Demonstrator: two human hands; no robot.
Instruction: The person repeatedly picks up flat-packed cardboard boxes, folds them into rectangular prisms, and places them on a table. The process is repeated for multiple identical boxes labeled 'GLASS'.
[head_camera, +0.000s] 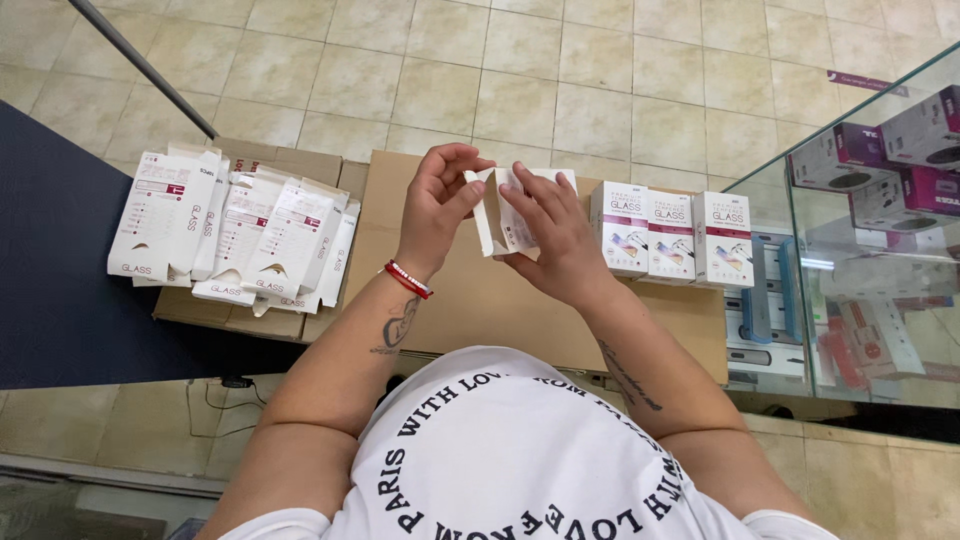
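Observation:
Both my hands are raised over a brown cardboard sheet (470, 300) and share one small white carton (497, 215). My left hand (440, 200) pinches the carton's open end flap between thumb and fingers. My right hand (555, 235) wraps around the carton's body from the right. A red beaded bracelet (408, 279) sits on my left wrist. Just right of my hands, three finished white and maroon cartons (670, 233) stand upright in a row on the cardboard.
A pile of flat, unfolded white cartons (235, 235) lies on a cardboard box at the left, beside a dark blue surface (50, 260). A glass display case (870, 230) with boxed goods stands at the right. Beige floor tiles lie beyond.

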